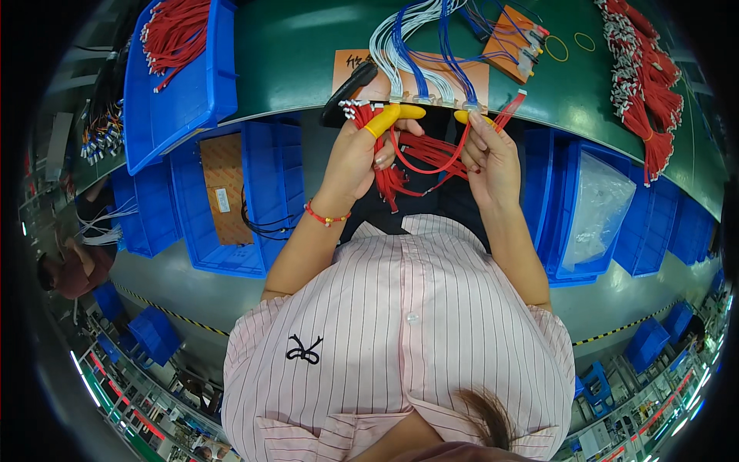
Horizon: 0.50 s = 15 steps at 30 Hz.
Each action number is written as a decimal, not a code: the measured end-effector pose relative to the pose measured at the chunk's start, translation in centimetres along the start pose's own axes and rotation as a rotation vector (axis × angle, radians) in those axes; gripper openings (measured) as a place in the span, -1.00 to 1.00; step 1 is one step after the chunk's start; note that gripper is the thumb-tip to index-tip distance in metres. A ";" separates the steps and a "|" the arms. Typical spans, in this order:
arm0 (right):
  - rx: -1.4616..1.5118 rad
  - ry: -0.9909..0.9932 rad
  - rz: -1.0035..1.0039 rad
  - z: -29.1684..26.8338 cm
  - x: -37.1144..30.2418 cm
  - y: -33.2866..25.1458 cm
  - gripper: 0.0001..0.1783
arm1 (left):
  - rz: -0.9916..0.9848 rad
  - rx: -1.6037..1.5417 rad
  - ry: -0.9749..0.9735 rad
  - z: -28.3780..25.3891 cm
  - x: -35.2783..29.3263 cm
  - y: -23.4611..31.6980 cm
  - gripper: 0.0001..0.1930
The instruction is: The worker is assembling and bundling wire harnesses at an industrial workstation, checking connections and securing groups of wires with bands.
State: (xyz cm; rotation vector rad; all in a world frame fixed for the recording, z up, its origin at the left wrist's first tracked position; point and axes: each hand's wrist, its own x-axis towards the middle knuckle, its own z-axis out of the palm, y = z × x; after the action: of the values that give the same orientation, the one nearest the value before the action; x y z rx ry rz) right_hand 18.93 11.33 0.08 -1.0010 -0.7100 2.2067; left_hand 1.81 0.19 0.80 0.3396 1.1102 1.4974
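Left hand (356, 158) is clutching a red cable bundle (389, 183).
Right hand (493, 158) is pinching a looped red cable (419, 170) (yellow finger covers (385, 120) are showing on both hands) near connectors (422, 99) at the green table's (285, 46) edge, white wires (382, 50) and blue wires (455, 69) trailing.

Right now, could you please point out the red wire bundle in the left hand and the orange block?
Red wire bundle (365, 118): head view, wires near white ends.
Orange block (511, 38): head view, bare part of upper face.
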 end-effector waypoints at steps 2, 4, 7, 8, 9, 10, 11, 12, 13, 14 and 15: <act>-0.076 -0.004 0.012 -0.4 -0.2 -0.6 -0.77 | 0.015 -0.011 0.031 0.1 0.5 -0.2 -0.67; -0.208 -0.004 -0.011 -0.7 -0.3 -1.2 -0.75 | 0.016 0.042 0.039 -0.1 0.6 -0.1 -0.67; -0.476 0.079 -0.103 -0.8 -1.5 -1.3 -0.69 | 0.015 0.032 0.076 0.1 0.7 0.0 -0.70; -0.479 0.047 -0.112 -0.8 -1.6 -1.0 -0.66 | 0.016 0.014 0.093 0.3 0.8 0.1 -0.72; -0.481 0.034 -0.103 -0.5 -1.5 -0.9 -0.66 | 0.028 0.004 0.093 0.4 0.9 0.0 -0.72; -0.482 0.021 -0.094 0.0 -1.4 -0.7 -0.66 | 0.041 -0.006 0.093 0.5 1.0 -0.2 -0.72; -0.484 0.007 -0.084 0.3 -1.3 -0.6 -0.66 | 0.055 -0.016 0.094 0.6 1.1 -0.3 -0.73; -0.449 -0.006 -0.079 0.1 -0.7 -0.3 -0.66 | 0.067 -0.029 0.097 0.8 1.1 -0.3 -0.72; -0.421 -0.013 -0.087 0.0 -0.3 0.0 -0.67 | 0.072 -0.030 0.106 0.9 1.2 -0.4 -0.72; -0.392 -0.019 -0.095 -0.2 0.0 0.2 -0.67 | 0.076 -0.032 0.115 0.9 1.3 -0.5 -0.72; -0.366 -0.027 -0.098 -0.3 0.3 0.4 -0.67 | 0.081 -0.037 0.128 0.9 1.3 -0.6 -0.72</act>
State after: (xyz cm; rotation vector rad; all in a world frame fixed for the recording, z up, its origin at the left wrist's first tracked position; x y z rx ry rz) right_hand 18.95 11.35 -0.49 -1.0857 -1.1803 2.0500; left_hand 2.53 1.64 0.29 0.2687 1.1803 1.6273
